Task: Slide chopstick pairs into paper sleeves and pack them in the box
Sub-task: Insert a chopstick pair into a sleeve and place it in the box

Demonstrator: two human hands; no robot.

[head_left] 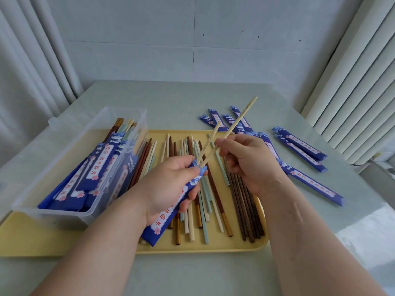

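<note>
My left hand (168, 184) grips a blue paper sleeve (164, 218) over the yellow tray (213, 248), its open mouth pointing up and to the right. Two pale cream chopsticks (237, 122) stick out of that mouth, their lower tips just inside. My right hand (245, 159) pinches these chopsticks a little above the sleeve. Loose chopsticks (205, 195) in cream, mint, red-brown and dark wood lie across the tray. The clear plastic box (70, 159) stands at the left with several sleeved pairs (96, 167) inside.
Several empty blue sleeves (299, 146) lie scattered on the pale table (171, 97) at the right and behind the tray. Curtains hang at both sides, and a wall stands behind the table's far edge.
</note>
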